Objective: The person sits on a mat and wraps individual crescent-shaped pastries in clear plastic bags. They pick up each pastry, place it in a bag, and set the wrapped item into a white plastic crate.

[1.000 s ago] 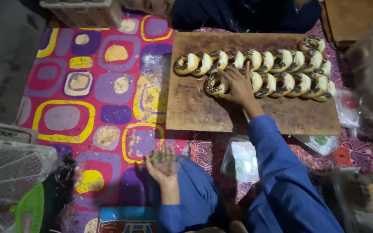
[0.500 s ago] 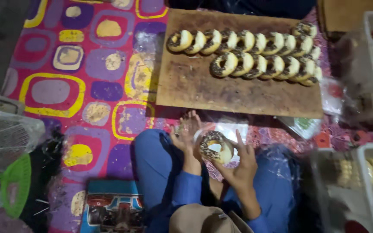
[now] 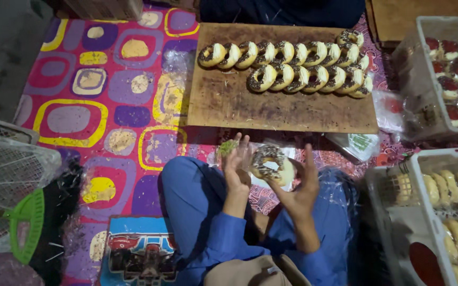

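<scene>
We see the patterned mat first, its purple, pink and yellow rounded squares filling the left and centre of the frame. On it, in the upper centre, lies a wooden board, and two rows of sprinkled doughnuts lean on one another along the board's far edge. At the right edge stand two white crates: the upper crate holds red-topped pastries, and the lower crate holds pale glazed ones. A white mesh basket sits at the lower left, with a green plastic piece just beside it. Our blue-trousered knees fill the lower centre.

Just below the board's near edge, our two hands hold one doughnut with dark sprinkles between them. The right hand cups it from the right, fingers curled about its rim. The left hand touches its left side with fingers spread upward; clear plastic wrap seems to lie between that hand and the doughnut, though we cannot tell how it is gripped.
</scene>
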